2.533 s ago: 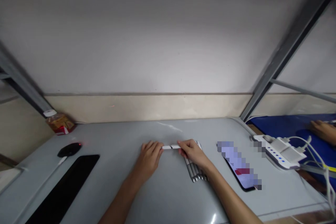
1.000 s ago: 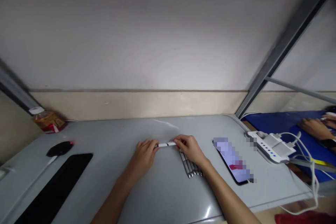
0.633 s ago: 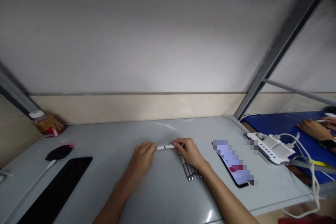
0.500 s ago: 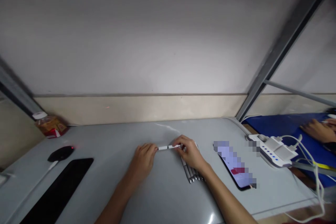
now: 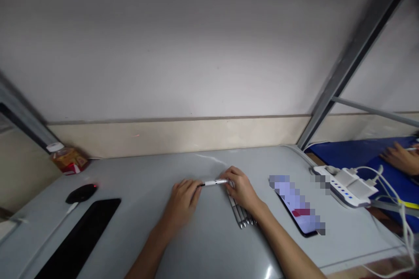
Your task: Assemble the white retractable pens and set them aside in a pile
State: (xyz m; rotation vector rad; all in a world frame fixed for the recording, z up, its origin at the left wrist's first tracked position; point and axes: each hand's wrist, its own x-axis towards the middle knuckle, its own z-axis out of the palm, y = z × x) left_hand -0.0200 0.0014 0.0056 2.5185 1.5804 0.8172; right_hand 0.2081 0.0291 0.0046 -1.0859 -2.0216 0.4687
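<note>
A white pen (image 5: 210, 182) with a silver part lies level between my two hands, just above or on the grey table (image 5: 196, 244). My left hand (image 5: 183, 199) is closed around its dark left end. The fingers of my right hand (image 5: 240, 188) pinch its silver right end. Under and beside my right wrist rests a row of several grey pens (image 5: 240, 213), their silver tips toward me. The right hand and forearm hide part of that row.
On the left are a bottle (image 5: 68, 159), a black mouse (image 5: 81, 193) with a white cable and a long black mat (image 5: 81, 235). To the right lie a phone (image 5: 291, 202) and a white power strip (image 5: 343, 189) with cables. Another person's hand (image 5: 401, 159) is over a blue surface.
The white pieces, earlier meeting at a dark joint, now show as one white and silver length with a dark end at my left hand. My view has shifted slightly.
</note>
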